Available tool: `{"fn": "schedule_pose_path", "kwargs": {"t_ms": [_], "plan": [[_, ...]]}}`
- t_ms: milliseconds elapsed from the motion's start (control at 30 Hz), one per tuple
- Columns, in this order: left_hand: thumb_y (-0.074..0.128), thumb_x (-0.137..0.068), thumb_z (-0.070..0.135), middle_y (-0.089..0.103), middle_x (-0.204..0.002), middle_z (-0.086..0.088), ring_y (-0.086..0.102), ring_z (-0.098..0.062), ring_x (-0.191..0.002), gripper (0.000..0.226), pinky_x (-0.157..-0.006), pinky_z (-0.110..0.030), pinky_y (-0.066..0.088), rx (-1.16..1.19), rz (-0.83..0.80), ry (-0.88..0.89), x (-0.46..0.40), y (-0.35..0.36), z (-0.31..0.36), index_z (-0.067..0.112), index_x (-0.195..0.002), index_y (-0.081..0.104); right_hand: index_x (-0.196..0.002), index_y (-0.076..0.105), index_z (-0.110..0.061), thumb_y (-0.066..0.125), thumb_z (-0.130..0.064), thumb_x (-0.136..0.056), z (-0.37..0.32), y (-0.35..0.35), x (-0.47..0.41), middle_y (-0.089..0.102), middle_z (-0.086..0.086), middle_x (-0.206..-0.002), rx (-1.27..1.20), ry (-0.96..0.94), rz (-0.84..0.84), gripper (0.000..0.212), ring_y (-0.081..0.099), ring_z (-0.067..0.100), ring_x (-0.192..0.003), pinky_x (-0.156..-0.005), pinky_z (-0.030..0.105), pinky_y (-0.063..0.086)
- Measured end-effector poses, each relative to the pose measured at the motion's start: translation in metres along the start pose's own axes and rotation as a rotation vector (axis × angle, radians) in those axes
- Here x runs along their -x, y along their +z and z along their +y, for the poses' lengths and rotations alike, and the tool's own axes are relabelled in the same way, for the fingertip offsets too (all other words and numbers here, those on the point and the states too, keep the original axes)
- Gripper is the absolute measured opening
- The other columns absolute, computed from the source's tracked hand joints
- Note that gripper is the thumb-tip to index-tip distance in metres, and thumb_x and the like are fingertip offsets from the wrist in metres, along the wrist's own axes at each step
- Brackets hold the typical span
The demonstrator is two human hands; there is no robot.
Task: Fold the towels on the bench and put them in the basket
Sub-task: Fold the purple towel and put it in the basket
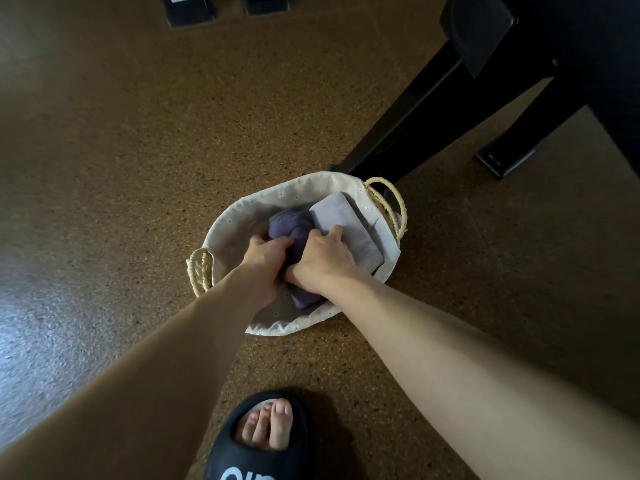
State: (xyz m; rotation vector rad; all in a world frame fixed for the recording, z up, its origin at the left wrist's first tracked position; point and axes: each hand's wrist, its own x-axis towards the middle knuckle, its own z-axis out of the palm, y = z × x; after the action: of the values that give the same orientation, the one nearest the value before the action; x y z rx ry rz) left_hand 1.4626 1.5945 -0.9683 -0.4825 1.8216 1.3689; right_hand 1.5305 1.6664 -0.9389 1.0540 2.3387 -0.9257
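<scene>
We see both hands down in the basket [228, 216] on the floor [104, 168]. Our left hand [265, 259] and right hand [323, 259] each curl their fingers round the purple towel [287, 225], which sits at the basket's centre. At two o'clock of it, touching it, a folded grey towel [346, 220] lies inside. A black bench leg [415, 123] stands at one o'clock; our slipper [263, 455] is at six.
</scene>
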Motion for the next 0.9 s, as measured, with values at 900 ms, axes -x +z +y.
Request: {"fn": "schedule_pose_path", "kwargs": {"t_ms": [900], "plan": [[0.069, -0.090, 0.046, 0.052, -0.134, -0.020, 0.057, -0.038, -0.117, 0.065, -0.102, -0.046, 0.047, -0.666, -0.008, 0.263, 0.011, -0.006, -0.009, 0.027, -0.142, 0.034, -0.150, 0.033, -0.012, 0.056, -0.029, -0.098, 0.012, 0.027, 0.009, 0.045, 0.013, -0.143, 0.246, -0.180, 0.229, 0.059, 0.045, 0.033, -0.132, -0.102, 0.044, 0.040]]}}
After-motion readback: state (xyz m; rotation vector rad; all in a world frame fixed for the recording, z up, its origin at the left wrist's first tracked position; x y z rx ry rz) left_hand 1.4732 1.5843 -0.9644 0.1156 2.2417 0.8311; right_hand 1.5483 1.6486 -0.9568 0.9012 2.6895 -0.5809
